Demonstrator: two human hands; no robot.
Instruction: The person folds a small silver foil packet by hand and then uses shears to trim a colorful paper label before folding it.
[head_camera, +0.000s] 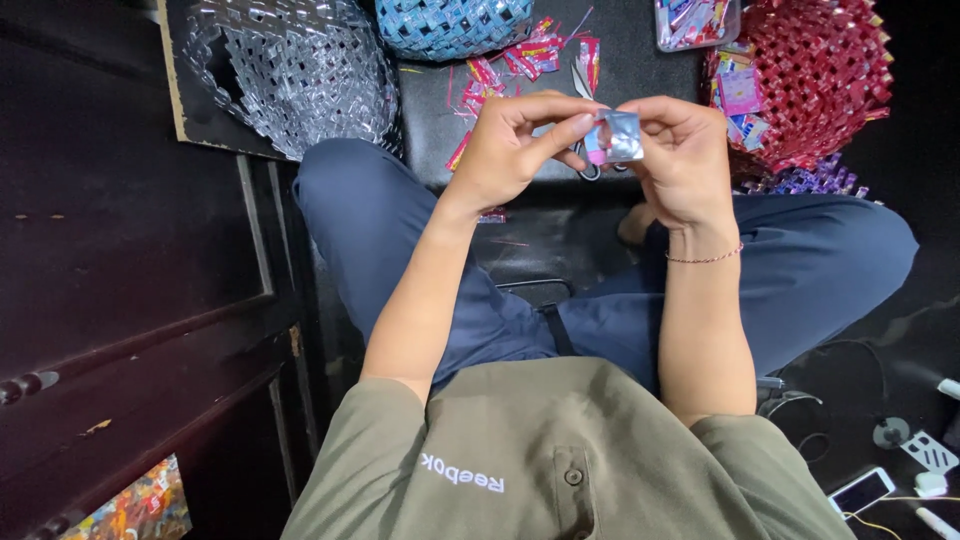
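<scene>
1. A small folded foil wrapper (622, 136), silver with a pink edge, is being pinched between the fingertips of both hands, held up in front of the chest above the crossed legs.
2. The wrapper's left edge is being gripped by the left hand (515, 145), thumb and forefinger pressed together on it; the other fingers are being kept curled above.
3. Its right side is being held by the right hand (680, 155), with the fingers bent over the top; the right thumb is being hidden behind the wrapper and the fingers, so its exact grip cannot be told.
4. A thin beaded bracelet (705, 258) is being worn on the right wrist.
5. Scissors (583, 90) are lying on the dark mat (640, 70) just beyond the hands; their handles are being mostly covered by the fingers and the wrapper.
6. Loose red and pink wrapper strips (530, 55) are lying scattered on the mat near the scissors.
7. A blue woven basket (452, 25) is being cut off by the top edge, and a silver woven piece (290, 70) is lying to its left, partly over a dark board.
8. A red woven basket (815, 80) is standing at the upper right with flat packets (740, 95) leaning on it; a clear box (695, 22) beside it is being cropped at the top.
9. A small purple woven piece (810, 182) is being half hidden below the red basket.
10. A phone (862, 490) and white cables are lying at the lower right, partly cut off.
</scene>
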